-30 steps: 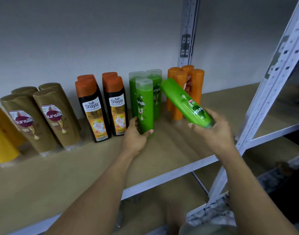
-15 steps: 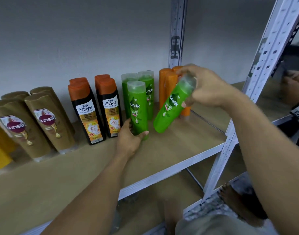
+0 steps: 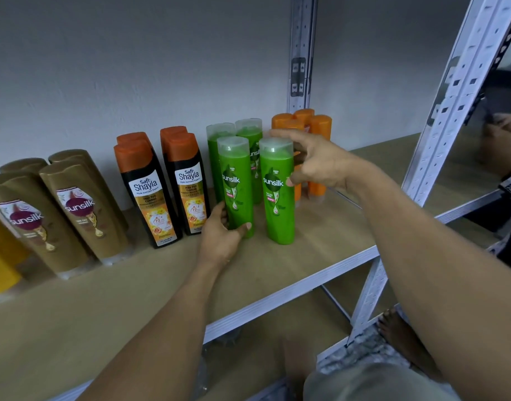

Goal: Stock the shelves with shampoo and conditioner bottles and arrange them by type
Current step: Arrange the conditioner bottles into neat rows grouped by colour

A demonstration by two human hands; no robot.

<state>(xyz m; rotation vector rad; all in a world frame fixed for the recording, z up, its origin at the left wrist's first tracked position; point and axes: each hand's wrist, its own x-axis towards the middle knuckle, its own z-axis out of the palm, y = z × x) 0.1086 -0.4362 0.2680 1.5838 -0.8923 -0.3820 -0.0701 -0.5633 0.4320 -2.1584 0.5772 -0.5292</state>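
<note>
Head view. Right hand (image 3: 321, 164): reached in from the right, fingers spread and loosely curled beside the upper part of the front right green bottle (image 3: 278, 192); thumb tip at the bottle's label edge, though whether it actually touches is hard to tell. Nothing gripped.

Left hand (image 3: 224, 235): forearm stretched up from below, fingers wrapped round the lower body of the front left green bottle (image 3: 236, 186), thumb across its front.

Both green bottles upright on the wooden shelf (image 3: 321, 235), near each other, two more green bottles (image 3: 250, 131) just behind.

To their left: black Shayla bottles (image 3: 164, 186) with orange caps, then gold bottles (image 3: 60, 215). To their right, at the back: orange bottles (image 3: 319, 131).
</note>
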